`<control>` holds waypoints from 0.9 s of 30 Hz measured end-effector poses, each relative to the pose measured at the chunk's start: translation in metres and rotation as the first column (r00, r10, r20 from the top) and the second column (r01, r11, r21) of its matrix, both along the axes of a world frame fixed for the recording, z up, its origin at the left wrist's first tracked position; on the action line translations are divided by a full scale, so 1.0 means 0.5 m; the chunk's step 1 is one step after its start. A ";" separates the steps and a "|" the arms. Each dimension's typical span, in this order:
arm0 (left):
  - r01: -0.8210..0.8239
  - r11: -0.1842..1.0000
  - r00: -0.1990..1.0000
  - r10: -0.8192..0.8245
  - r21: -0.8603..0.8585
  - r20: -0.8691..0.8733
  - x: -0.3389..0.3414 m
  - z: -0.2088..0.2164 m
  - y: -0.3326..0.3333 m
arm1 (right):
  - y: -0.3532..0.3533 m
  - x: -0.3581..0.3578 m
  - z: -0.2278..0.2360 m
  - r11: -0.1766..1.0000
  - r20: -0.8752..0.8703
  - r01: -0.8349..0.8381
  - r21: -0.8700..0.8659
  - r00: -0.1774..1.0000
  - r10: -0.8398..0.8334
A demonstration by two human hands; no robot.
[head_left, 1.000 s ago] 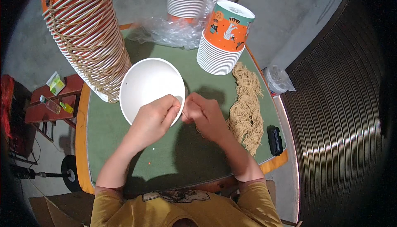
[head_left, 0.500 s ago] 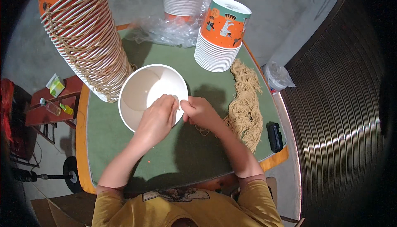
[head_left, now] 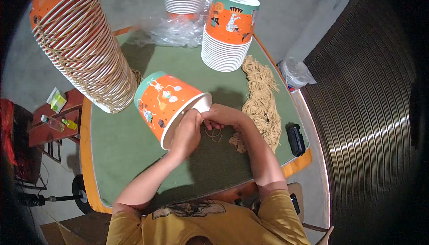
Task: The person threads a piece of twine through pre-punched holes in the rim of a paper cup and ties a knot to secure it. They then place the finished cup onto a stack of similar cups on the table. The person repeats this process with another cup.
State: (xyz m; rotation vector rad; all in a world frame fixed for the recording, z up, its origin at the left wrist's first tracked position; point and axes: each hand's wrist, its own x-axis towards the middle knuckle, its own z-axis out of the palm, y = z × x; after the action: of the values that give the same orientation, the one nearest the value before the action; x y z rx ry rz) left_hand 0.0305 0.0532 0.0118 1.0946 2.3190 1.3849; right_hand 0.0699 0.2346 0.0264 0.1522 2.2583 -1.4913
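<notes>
An orange paper bucket [head_left: 167,104] with a green base band and cartoon figures lies tilted on the table, its white mouth facing me. At the near right part of its rim my left hand [head_left: 187,133] is closed, the fingertips partly hidden inside the mouth. Close beside it, my right hand [head_left: 220,115] is closed at the same rim, with a loop of tan string [head_left: 215,134] hanging below its fingers. To the right lies a thick hank of tan string [head_left: 261,104].
A tall leaning stack of buckets [head_left: 85,44] draped with string loops stands left. Upside-down stacked buckets [head_left: 228,44] stand at the far right, beside clear plastic wrap [head_left: 172,33]. A black case [head_left: 295,139] lies near the table's right edge.
The bucket has tipped from mouth-up so its printed side now shows. Both hands have stayed at the rim, the right one turning inward. The whole view has shifted slightly.
</notes>
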 end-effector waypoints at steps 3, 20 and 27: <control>-0.025 1.000 0.987 0.027 -0.014 0.158 -0.007 -0.009 -0.007 | 0.003 -0.001 -0.018 0.999 -0.027 0.012 -0.036 1.000 -0.013; -0.026 0.997 0.900 0.055 0.073 -0.432 0.006 -0.046 -0.002 | 0.002 -0.012 -0.068 0.992 -0.074 0.108 -0.060 0.991 -0.112; -0.032 0.995 0.888 0.071 0.092 -0.454 0.006 -0.061 -0.005 | -0.007 -0.009 -0.060 0.987 -0.040 0.163 -0.010 0.986 -0.163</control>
State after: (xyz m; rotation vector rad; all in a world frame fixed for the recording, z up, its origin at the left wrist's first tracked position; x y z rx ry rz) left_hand 0.0333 0.0505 -0.0189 1.5383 2.6419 1.3673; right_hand 0.0654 0.2312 -0.0034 0.3144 2.3203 -1.5975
